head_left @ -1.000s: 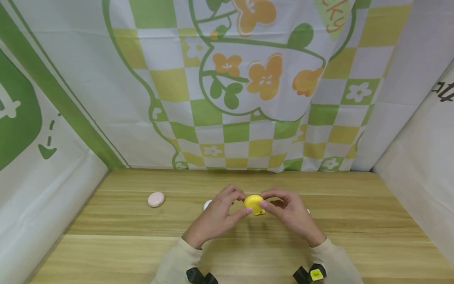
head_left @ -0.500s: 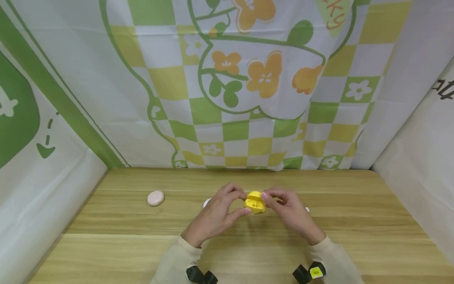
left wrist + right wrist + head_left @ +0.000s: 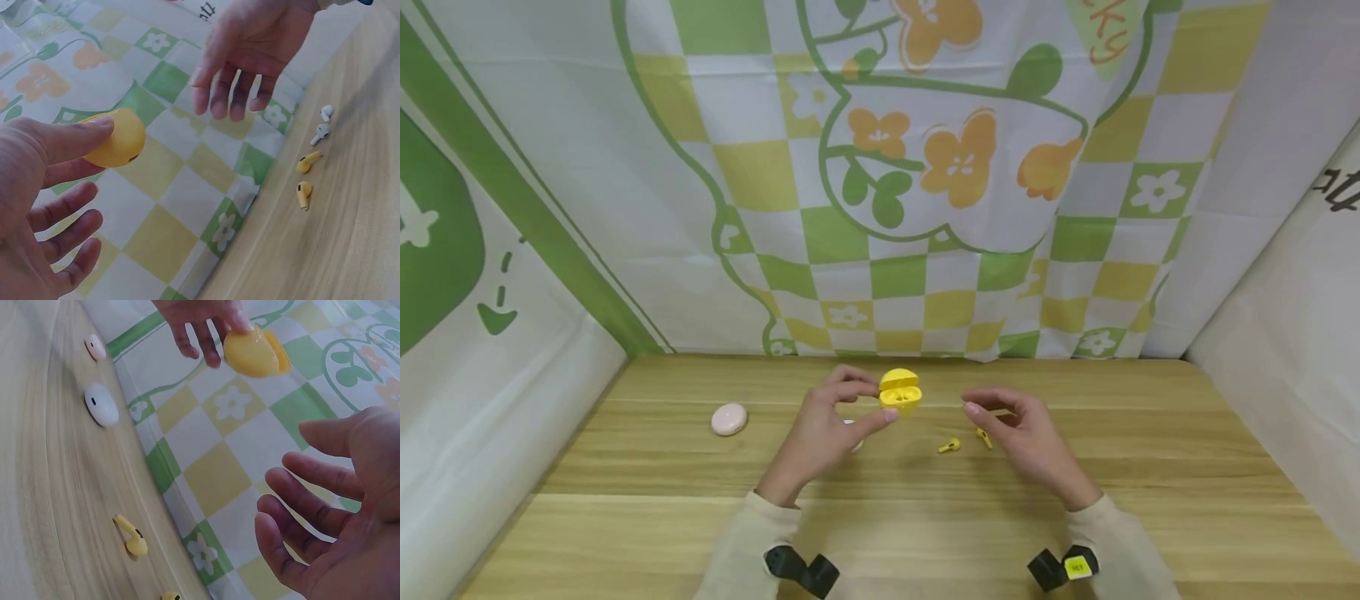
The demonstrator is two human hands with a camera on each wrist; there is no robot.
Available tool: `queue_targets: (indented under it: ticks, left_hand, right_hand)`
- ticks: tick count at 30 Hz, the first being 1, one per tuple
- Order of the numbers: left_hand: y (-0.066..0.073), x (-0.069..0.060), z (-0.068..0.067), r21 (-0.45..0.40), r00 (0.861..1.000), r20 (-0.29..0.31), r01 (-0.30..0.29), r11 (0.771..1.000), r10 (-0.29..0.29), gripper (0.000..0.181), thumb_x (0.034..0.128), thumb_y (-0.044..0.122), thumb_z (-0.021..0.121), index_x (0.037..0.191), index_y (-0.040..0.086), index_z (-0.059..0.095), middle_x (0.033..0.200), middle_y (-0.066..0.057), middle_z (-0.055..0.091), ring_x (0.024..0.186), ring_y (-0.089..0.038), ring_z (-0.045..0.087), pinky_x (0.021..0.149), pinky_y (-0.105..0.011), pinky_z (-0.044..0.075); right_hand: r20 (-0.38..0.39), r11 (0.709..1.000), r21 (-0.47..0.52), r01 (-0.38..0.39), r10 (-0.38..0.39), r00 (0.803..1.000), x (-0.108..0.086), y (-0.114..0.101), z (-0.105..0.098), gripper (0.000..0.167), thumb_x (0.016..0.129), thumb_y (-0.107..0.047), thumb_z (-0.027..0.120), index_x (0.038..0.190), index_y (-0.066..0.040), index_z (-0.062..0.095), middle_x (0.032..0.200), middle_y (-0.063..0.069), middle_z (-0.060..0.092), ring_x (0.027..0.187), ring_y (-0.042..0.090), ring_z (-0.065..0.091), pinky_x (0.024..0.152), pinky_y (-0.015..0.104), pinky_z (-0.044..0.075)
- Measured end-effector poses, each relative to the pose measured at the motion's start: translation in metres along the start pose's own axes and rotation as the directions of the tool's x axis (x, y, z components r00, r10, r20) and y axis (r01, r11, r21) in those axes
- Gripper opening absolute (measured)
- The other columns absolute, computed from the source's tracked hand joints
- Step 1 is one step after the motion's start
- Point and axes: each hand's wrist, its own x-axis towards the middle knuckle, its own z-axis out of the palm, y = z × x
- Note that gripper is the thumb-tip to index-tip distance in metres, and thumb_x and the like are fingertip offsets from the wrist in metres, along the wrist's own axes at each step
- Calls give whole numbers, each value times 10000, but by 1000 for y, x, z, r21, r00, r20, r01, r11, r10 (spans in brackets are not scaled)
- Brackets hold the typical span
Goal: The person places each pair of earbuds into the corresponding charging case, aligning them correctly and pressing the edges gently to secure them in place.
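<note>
My left hand (image 3: 820,425) pinches a yellow earbud case (image 3: 900,392) between thumb and fingers, raised over the table. Its lid is tipped up and the slots face me. To the right, my right hand (image 3: 1026,433) is apart from the case, fingers loosely bent around nothing. Near its thumb, two yellow earbuds lie on the wood, a left one (image 3: 950,446) and a right one (image 3: 984,438) partly behind the hand. Two white earbuds (image 3: 322,132) lie farther along in the left wrist view; the right hand hides them in the head view.
A pale pink case (image 3: 729,419) lies on the left of the wooden table (image 3: 647,467). Behind my left hand a white case (image 3: 103,406) is mostly hidden in the head view. A patterned cloth (image 3: 898,279) hangs along the back edge.
The yellow case's lid swung up. My right hand then let go and moved right, while my left hand carried the case left and farther back, uncovering the yellow earbuds.
</note>
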Motion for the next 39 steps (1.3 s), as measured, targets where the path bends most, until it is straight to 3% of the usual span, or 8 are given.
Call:
queue_targets:
  ticks: [6,14,20,25,32,39]
  left_hand:
    - [-3,-1,-8,-42,997,-69,25,999,-28,293,849,196,845,1068,17,769,1172,-40,623,1136,-267,576,1004,-551,453]
    - [-6,-2,-21,-4,990,-139,21,1000,-22,302,845,214,850,1055,11,774,1149,-52,644,1112,-256,592,955,-525,488]
    - [-7,-1,-26,-22,988,-153,14,1000,-17,265,869,237,831,1072,71,788,1076,-31,695,1001,-241,651,851,-428,557]
    - [-6,0,-27,-32,985,-175,-2,999,-4,227,876,215,824,1059,87,787,1012,-16,709,906,-186,653,760,-320,583]
    - [-4,0,-27,-46,977,-213,-9,999,-1,193,875,207,825,1033,104,785,981,7,704,880,-165,648,748,-345,588]
    - [-5,0,-27,-55,971,-238,-24,998,11,187,879,176,818,1036,79,785,973,-26,708,872,-179,657,736,-320,584]
  right_hand:
    - [2,997,-63,48,-48,999,1,3,1,253,991,-209,685,1189,-55,721,1100,61,711,996,188,648,860,385,543]
    - [39,964,-228,140,-134,990,2,15,6,211,937,-84,730,1135,-12,720,1032,60,711,947,201,654,796,390,562]
    - [78,909,-376,182,-164,983,2,21,10,243,911,-109,767,1121,6,724,1008,85,708,924,253,669,788,433,567]
    - [109,844,-493,210,-180,978,2,23,15,264,885,-149,801,1106,-19,735,999,84,696,879,237,658,746,378,559]
    - [151,758,-589,278,-235,960,1,27,19,304,847,-178,835,1087,-21,732,991,79,689,868,229,651,753,397,549]
    - [178,716,-640,280,-217,960,5,32,24,288,820,-186,851,1041,-36,741,957,58,693,863,211,658,773,418,557]
